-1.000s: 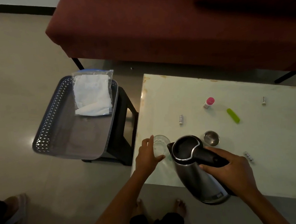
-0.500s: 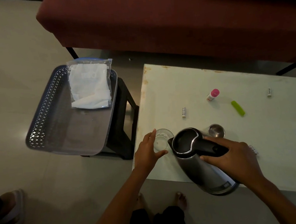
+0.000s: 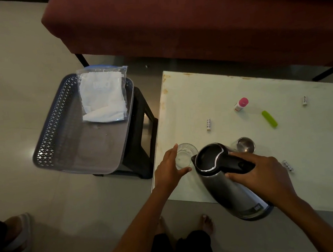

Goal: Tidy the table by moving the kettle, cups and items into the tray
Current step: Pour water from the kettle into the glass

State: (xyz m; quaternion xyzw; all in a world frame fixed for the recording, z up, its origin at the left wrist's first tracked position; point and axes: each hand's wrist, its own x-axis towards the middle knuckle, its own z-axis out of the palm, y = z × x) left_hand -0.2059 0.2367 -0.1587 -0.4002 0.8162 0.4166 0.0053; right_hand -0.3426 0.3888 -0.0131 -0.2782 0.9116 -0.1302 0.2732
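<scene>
Little has moved since 0.5 s ago: right hand (image 3: 262, 175) stays clamped on kettle (image 3: 227, 179) handle at the worktop (image 3: 209, 93) near edge. Left hand (image 3: 169, 171) curled around glass cup (image 3: 186, 156), touching. Tray (image 3: 65, 139) well apart, holding a bagged cloth (image 3: 103, 97).

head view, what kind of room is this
Most likely a home living room: a dark red sofa stands behind a low white table that holds a kettle and small household items, on a tiled floor.
</scene>
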